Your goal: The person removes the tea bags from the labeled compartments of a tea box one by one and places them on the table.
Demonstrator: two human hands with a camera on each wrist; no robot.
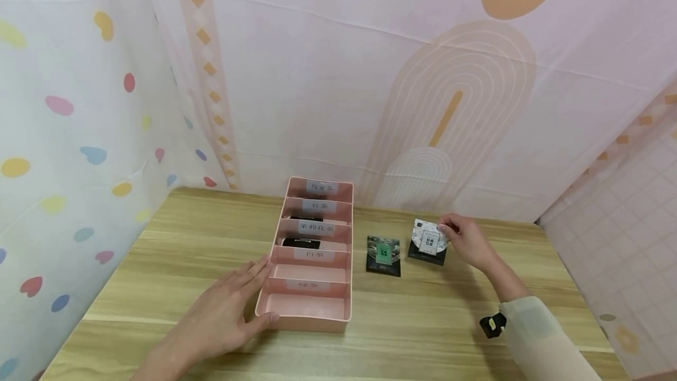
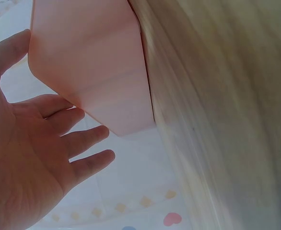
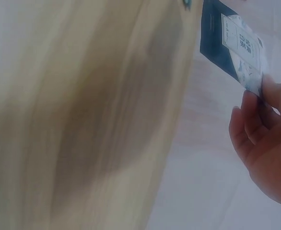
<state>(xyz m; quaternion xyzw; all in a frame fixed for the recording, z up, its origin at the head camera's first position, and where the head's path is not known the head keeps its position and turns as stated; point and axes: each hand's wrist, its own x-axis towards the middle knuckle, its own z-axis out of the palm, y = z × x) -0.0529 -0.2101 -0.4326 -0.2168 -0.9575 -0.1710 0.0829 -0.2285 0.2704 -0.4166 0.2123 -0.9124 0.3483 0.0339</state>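
My right hand (image 1: 468,243) pinches a black-and-white tea sachet (image 1: 428,240) by its upper right corner, between thumb and fingers. In the right wrist view this sachet (image 3: 234,40) is held clear of the wooden table. To its left a green-and-black tea sachet (image 1: 383,256) lies flat. A pink divided box (image 1: 312,326) stands left of both, its compartments labelled in Chinese. My left hand (image 1: 217,307) rests against the box's left side, thumb at the near corner, fingers extended. Black packets (image 1: 301,243) lie in the third compartment from the back, and another dark one shows behind it.
The wooden table (image 1: 174,263) meets patterned curtains (image 1: 317,75) at the back and sides. A small black device (image 1: 493,325) sits at the right sleeve's cuff. The two nearest compartments show bare pink floors.
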